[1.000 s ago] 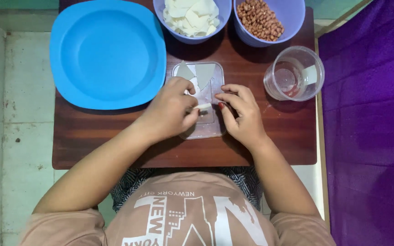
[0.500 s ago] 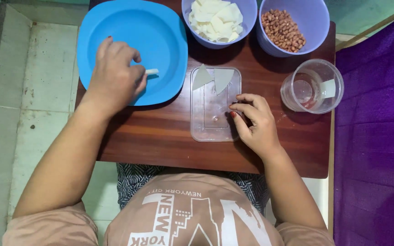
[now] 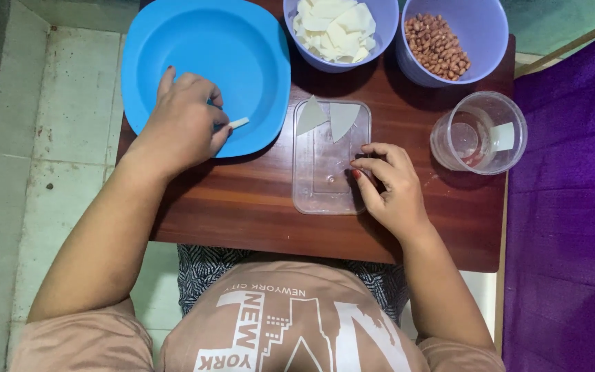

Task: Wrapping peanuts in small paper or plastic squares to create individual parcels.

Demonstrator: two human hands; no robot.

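The near strip of the counter (image 3: 242, 213) lies bare between the two forearms, so hands could pass there freely; the far edge is walled by the blue plate (image 3: 242, 41), the bowl of white pieces (image 3: 380, 55) and the bowl of peanuts (image 3: 483, 34), standing close together. The clear tray (image 3: 325, 193) fills the middle; the clear cup (image 3: 480, 134) blocks the right side, with only a narrow lane between them, partly taken by the right hand (image 3: 390, 189); the left hand (image 3: 184, 124) covers the plate's near rim.

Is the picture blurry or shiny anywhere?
Head view: mostly sharp, evenly lit; soft shadows under the left hand and right hand; faint glare on the clear tray and clear cup; the blue plate shows a mild sheen.
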